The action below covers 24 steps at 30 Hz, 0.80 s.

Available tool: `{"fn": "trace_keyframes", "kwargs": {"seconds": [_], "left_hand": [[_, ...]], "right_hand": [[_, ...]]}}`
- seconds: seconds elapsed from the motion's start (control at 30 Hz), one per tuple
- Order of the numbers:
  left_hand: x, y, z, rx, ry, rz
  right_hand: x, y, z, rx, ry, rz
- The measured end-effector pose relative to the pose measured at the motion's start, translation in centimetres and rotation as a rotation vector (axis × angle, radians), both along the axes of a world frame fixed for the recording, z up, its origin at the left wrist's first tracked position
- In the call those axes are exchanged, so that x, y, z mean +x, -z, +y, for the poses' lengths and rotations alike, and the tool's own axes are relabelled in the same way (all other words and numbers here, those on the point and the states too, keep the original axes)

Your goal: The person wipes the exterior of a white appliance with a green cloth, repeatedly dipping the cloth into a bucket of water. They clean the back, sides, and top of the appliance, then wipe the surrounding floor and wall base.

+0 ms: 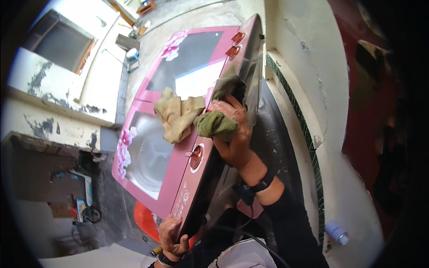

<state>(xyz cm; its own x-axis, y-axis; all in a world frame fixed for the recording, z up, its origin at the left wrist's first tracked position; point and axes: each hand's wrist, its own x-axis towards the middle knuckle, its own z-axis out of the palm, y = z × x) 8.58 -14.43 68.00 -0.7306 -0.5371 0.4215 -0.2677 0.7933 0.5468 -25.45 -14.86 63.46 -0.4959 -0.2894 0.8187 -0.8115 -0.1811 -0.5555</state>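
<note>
A pink twin-tub washing machine (166, 207) with flower prints and clear lid windows stands before me at a slant. My right hand (236, 134) is at its control panel, with a green cloth (214, 124) bunched in the fingers. More dark green cloth (229, 87), blurred, spreads beyond the fingertips. A beige cloth (181, 115) lies crumpled over the lid's edge, beside the right hand. My left hand (172, 234) grips the machine's near corner, thumb and fingers on either side. A reddish knob (196, 157) sits between the hands; two more knobs (234, 45) are at the far end.
An orange-red basin (142, 217) is partly hidden under the machine's near left. Right of the machine runs a pale wall (301, 67) with a ledge, where a lilac bottle (336, 232) sits. A scooter (83, 194) stands left; a bucket (132, 54) is farther off.
</note>
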Motion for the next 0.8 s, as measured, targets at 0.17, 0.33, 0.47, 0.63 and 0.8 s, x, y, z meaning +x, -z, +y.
{"fn": "trace_keyframes", "kwargs": {"seconds": [0.17,0.33,0.47,0.63,0.8], "left_hand": [[0.7,0.1,-0.7,-0.006,0.061,0.045],[0.5,-0.3,-2.4,-0.078,0.103,0.027],[0.2,0.1,-3.7,-0.098,0.069,0.085],[0.1,1.0,-4.6,-0.09,-0.011,0.196],[0.5,1.2,-5.1,-0.056,0.003,0.202]], "right_hand": [[-1.1,-0.7,-0.6,0.055,-0.089,0.163],[-0.7,-0.1,-2.2,0.014,-0.091,0.169],[-0.8,0.5,-4.1,-0.053,-0.137,0.142],[-0.7,1.2,-5.3,-0.036,-0.143,0.138],[-0.3,2.2,-5.0,0.066,-0.141,0.023]]}}
